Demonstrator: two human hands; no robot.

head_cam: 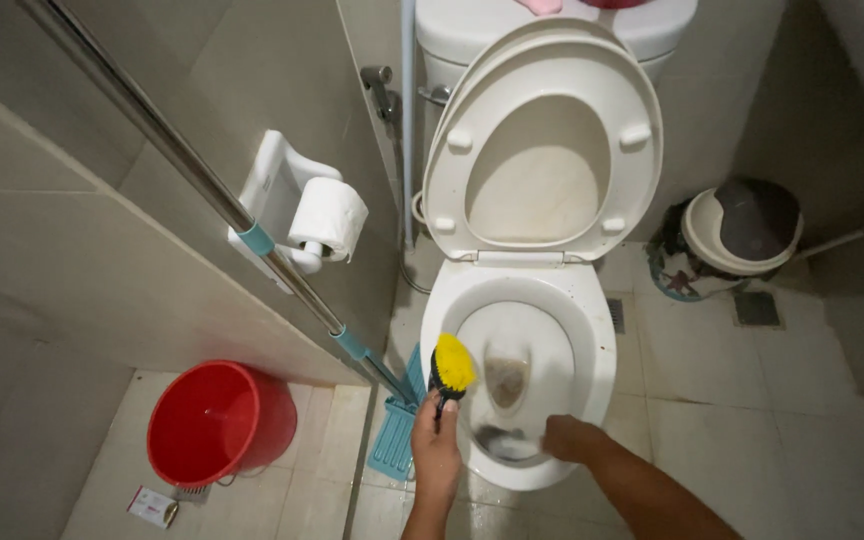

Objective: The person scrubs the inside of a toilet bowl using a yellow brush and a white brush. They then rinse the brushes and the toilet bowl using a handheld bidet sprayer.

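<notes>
The left hand [436, 452] comes in at 6 o'clock, fingers curled tight around the dark handle of a scrub brush [450, 368]. The brush stands upright over the near-left rim of the toilet bowl [592, 345], its head a dense tuft of bright yellow bristles set in a black collar, pointing up toward 12 o'clock.

Just to the right, at about 5 o'clock, the right hand [567, 437] reaches down inside the front of the bowl. It is smeared by motion blur, and a greyish blurred thing lies at its fingertips; whether the hand grips it, and how far the fingers are closed, I cannot tell.

The bowl is white, with brownish staining down in the throat and specks on the right rim. Beyond it, toward 12 o'clock, the seat and lid [542, 140] are both raised against the cistern.

At 8 o'clock a red bucket [214, 420] stands on the tiled floor. A teal-headed mop [392, 440] leans just beside the bowl, its metal pole running up toward 10 o'clock past a toilet paper roll [330, 215] on its wall holder. At 2 o'clock sits a small lidded waste bin [742, 230].
</notes>
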